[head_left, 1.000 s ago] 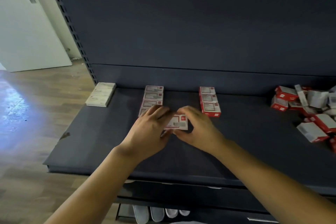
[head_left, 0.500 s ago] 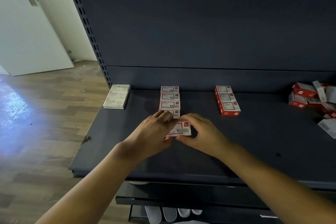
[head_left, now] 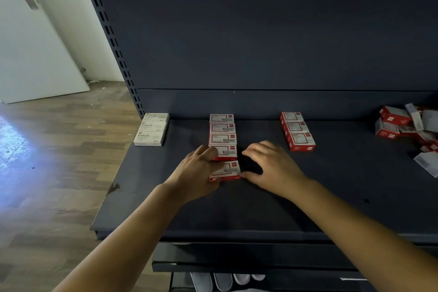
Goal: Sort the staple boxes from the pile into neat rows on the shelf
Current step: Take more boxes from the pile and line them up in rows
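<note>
The dark shelf (head_left: 331,197) carries three short rows running front to back: a white row of staple boxes (head_left: 151,128) at the left edge, a middle row (head_left: 222,134) of red-and-white boxes, and a red row (head_left: 297,131) to the right. The unsorted pile (head_left: 407,125) lies well apart at the far right.

The newest box (head_left: 226,170) sits at the front of the middle row, slightly skewed, its back edge just short of the box behind. The left hand (head_left: 194,173) lies over its left end with fingers loosely bent, pressing rather than clasping. The right hand (head_left: 270,168) is relaxed and holding nothing, thumb tip touching the box's right front corner.

To finish well, square it by nudging from both ends together, then slide it back until it is flush without pushing the rest of the row.
</note>
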`<state>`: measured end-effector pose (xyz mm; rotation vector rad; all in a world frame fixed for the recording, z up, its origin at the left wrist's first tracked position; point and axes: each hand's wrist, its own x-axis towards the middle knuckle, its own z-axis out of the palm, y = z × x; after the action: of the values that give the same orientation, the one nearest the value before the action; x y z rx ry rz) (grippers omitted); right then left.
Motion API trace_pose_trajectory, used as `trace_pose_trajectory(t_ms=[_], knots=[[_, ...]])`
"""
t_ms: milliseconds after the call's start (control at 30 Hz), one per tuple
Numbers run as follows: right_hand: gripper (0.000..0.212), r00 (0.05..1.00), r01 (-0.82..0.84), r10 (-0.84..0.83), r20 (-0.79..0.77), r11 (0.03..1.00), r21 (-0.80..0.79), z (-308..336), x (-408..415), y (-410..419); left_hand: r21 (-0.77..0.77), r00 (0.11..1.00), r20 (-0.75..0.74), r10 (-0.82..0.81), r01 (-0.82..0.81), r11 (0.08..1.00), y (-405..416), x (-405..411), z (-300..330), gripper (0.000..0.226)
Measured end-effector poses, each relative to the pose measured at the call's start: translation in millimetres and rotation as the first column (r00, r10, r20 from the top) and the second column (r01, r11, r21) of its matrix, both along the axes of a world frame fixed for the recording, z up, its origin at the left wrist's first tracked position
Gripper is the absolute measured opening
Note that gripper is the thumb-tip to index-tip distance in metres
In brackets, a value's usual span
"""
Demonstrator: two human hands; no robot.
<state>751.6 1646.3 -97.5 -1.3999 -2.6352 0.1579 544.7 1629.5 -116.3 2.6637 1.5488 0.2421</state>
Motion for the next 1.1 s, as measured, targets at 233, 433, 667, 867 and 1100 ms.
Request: trace_pose_trajectory(t_ms=[233,433,667,867,1100], knots=[[0.050,1.000,0.009,-0.009,-0.014,1.000,-0.008,-2.6,-1.6,4.3,-0.063,0.999,0.000,0.050,-0.050,0.997,5.1,-4.0,-2.9,0.045],[0.047,1.000,0.017,-0.018,-0.014,1.000,-0.019,-7.8,2.3,7.0,-0.121,0.996,0.038,0.083,-0.078,0.990,7.4,-4.9,-2.0,0.043],[0.044,0.998,0.020,-0.022,-0.053,0.999,-0.026,-14.7,5.7,5.1,-0.137,0.988,0.063,0.139,-0.129,0.982,3.5,-1.9,-6.7,0.042],[0.043,0.993,0.028,-0.033,-0.112,0.999,-0.046,-18.3,23.6,1.3,-0.155,0.990,0.050,0.129,-0.120,0.981,0.4,2.8,-10.2,0.045],[0.040,0.980,0.000,-0.009,-0.198,0.999,-0.044,-11.2,59.1,-8.2,-0.145,0.973,-0.032,0.228,-0.230,0.962,-4.1,23.6,4.5,0.053]])
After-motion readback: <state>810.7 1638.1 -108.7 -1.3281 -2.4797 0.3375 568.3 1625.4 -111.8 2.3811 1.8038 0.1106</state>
